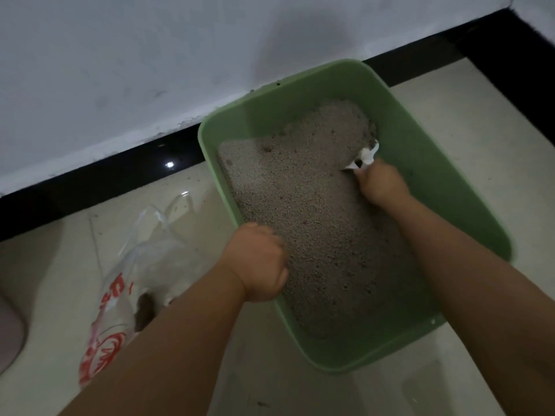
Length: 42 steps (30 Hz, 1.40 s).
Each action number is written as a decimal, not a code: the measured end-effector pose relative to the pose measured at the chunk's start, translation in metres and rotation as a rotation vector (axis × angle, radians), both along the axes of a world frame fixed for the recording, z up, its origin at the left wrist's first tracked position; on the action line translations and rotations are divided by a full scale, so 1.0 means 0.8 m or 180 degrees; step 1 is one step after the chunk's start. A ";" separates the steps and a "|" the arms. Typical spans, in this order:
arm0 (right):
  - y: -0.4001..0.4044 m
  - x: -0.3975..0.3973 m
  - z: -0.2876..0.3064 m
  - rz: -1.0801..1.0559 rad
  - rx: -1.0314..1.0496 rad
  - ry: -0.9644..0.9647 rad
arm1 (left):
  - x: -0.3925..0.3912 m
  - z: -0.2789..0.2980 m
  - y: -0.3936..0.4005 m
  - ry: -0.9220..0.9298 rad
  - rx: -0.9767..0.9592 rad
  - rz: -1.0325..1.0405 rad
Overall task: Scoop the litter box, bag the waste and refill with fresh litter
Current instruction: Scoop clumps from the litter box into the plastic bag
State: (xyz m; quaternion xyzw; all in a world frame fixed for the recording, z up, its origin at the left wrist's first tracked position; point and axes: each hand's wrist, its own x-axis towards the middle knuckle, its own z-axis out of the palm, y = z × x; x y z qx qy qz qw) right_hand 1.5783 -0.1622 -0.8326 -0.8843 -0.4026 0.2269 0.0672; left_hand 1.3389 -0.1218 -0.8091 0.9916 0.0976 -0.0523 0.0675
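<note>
A green litter box (444,187) lies on the tiled floor, against the wall, filled with grey litter (312,205). My left hand (258,262) grips the box's near-left rim. My right hand (381,183) is inside the box, closed on the handle of a white scoop (365,157) whose head digs into the litter near the far right wall. A clear plastic bag (132,283) with red print lies on the floor left of the box, with dark clumps of waste (144,310) inside it.
A white wall (150,55) with a black skirting strip (120,172) runs behind the box. A pale rounded object (9,328) shows at the left edge. Cream floor tiles (468,115) surround the box.
</note>
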 end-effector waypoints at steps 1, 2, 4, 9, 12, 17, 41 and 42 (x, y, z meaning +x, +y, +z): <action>0.000 0.000 -0.002 -0.0008 0.0085 -0.0071 | 0.001 0.001 0.000 0.0023 -0.0005 0.0008; -0.002 0.000 -0.003 0.0011 0.0137 -0.0140 | 0.002 0.002 -0.001 0.0063 0.0002 0.0023; -0.006 -0.001 -0.005 0.0051 0.0083 -0.0242 | 0.003 0.001 -0.001 0.0030 -0.0010 0.0044; -0.024 0.000 -0.006 -0.0409 0.0133 -0.0503 | 0.002 -0.001 -0.001 -0.0036 0.0012 0.0062; -0.041 0.002 -0.006 -0.0419 0.0218 -0.0615 | 0.004 0.000 -0.001 -0.0105 0.0040 0.0071; -0.059 0.010 -0.003 -0.0481 0.0484 0.0010 | 0.005 0.000 -0.002 -0.0070 0.0144 0.0020; -0.149 -0.084 0.087 0.0097 0.1102 0.0343 | -0.013 0.011 -0.018 -0.0336 0.0224 0.0591; -0.151 -0.084 0.093 0.0090 0.1089 0.0297 | -0.015 0.009 -0.022 -0.0473 0.0164 0.0686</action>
